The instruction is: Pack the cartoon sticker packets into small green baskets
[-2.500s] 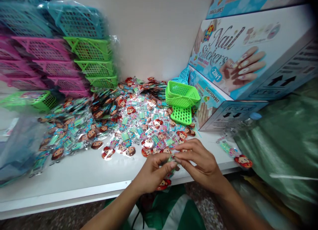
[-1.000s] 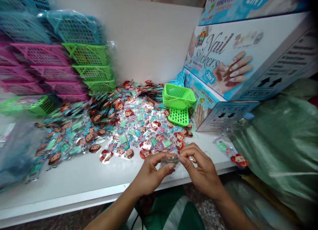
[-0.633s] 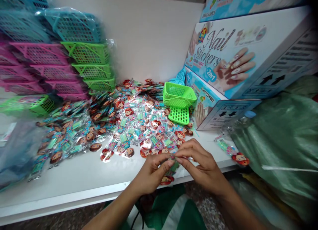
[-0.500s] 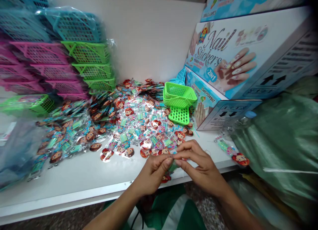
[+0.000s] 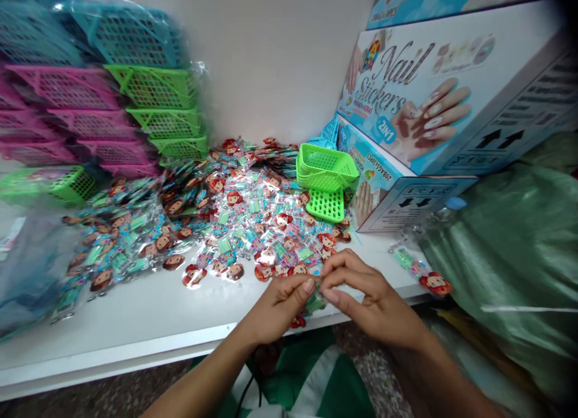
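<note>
White desk (image 5: 180,312) here, and above its front edge the left hand (image 5: 280,306) pinches a clear packet (image 5: 316,304), the right hand (image 5: 370,297) loosely curled beside it, hold unclear: close fingertip work, seemingly, calling next for a steady pinch

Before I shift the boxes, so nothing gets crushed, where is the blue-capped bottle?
In the head view, the blue-capped bottle is on the right side, between the lower printed box and the green sack, just behind the lone packet.
</note>
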Action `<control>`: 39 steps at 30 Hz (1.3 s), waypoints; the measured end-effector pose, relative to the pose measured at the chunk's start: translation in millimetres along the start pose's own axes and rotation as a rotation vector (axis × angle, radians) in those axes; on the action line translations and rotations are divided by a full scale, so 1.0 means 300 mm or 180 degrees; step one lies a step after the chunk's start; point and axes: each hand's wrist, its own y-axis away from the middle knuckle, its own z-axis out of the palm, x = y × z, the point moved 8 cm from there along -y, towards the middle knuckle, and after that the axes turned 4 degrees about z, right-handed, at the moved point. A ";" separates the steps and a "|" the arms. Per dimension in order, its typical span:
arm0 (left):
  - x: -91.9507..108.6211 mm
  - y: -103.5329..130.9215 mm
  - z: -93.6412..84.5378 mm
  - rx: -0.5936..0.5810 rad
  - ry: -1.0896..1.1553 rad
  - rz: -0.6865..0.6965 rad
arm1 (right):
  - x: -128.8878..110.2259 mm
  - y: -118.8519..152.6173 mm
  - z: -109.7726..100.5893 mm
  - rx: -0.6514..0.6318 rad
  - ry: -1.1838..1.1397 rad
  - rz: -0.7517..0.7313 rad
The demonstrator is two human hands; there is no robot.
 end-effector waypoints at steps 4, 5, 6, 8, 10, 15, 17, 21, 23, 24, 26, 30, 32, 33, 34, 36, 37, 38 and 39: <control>-0.030 -0.012 0.015 -0.0319 0.0111 -0.0199 | 0.017 -0.021 -0.001 -0.0742 -0.0056 0.0214; -0.033 -0.014 0.019 -0.0414 0.0173 -0.0217 | 0.025 -0.026 0.000 -0.0887 -0.0026 0.0252; -0.034 -0.015 0.022 -0.0503 0.0221 -0.0214 | 0.033 -0.030 0.002 -0.1012 0.0003 0.0281; -0.030 -0.017 0.022 -0.0642 0.0257 -0.0175 | 0.047 -0.037 0.009 -0.1239 0.0030 0.0308; -0.028 -0.017 0.015 -0.0683 0.0214 -0.0140 | 0.053 -0.043 0.021 -0.1429 0.0044 0.0289; -0.038 -0.015 0.004 -0.0703 0.0097 -0.0089 | 0.056 -0.049 0.039 -0.1585 0.0182 0.0321; -0.045 -0.013 0.004 -0.0676 0.0033 -0.0091 | 0.052 -0.048 0.040 -0.1567 0.0304 0.0309; -0.047 -0.008 0.002 -0.0569 -0.0132 -0.0108 | 0.035 -0.045 0.037 -0.1554 0.0384 0.0179; -0.037 -0.005 0.001 -0.0531 -0.0187 -0.0105 | 0.029 -0.044 0.036 -0.1545 0.0412 0.0138; -0.029 -0.002 0.002 -0.0521 -0.0183 -0.0097 | 0.025 -0.044 0.036 -0.1539 0.0423 0.0121; -0.012 0.003 0.006 -0.0533 -0.0138 -0.0067 | 0.018 -0.044 0.038 -0.1511 0.0436 0.0121; 0.012 0.012 -0.003 -0.0356 -0.0344 0.0004 | 0.013 -0.045 0.024 -0.1181 0.0400 0.0355; 0.009 0.015 -0.013 -0.0201 -0.0485 -0.0052 | 0.016 -0.041 0.020 -0.1028 0.0360 0.0505; 0.006 0.016 -0.016 -0.0153 -0.0489 -0.0073 | 0.018 -0.038 0.024 -0.1003 0.0310 0.0553; 0.005 0.016 -0.016 -0.0129 -0.0433 -0.0064 | 0.021 -0.034 0.029 -0.0995 0.0237 0.0593; 0.003 0.017 -0.013 -0.0145 -0.0157 -0.0026 | 0.030 -0.028 0.038 -0.0957 0.0029 0.0669; 0.000 0.018 -0.010 -0.0170 0.0028 -0.0035 | 0.037 -0.026 0.039 -0.0902 -0.0071 0.0722; -0.006 0.019 -0.008 -0.0194 0.0203 -0.0074 | 0.044 -0.025 0.037 -0.0834 -0.0138 0.0769; -0.012 0.021 -0.008 -0.0197 0.0341 -0.0126 | 0.048 -0.024 0.035 -0.0779 -0.0149 0.0784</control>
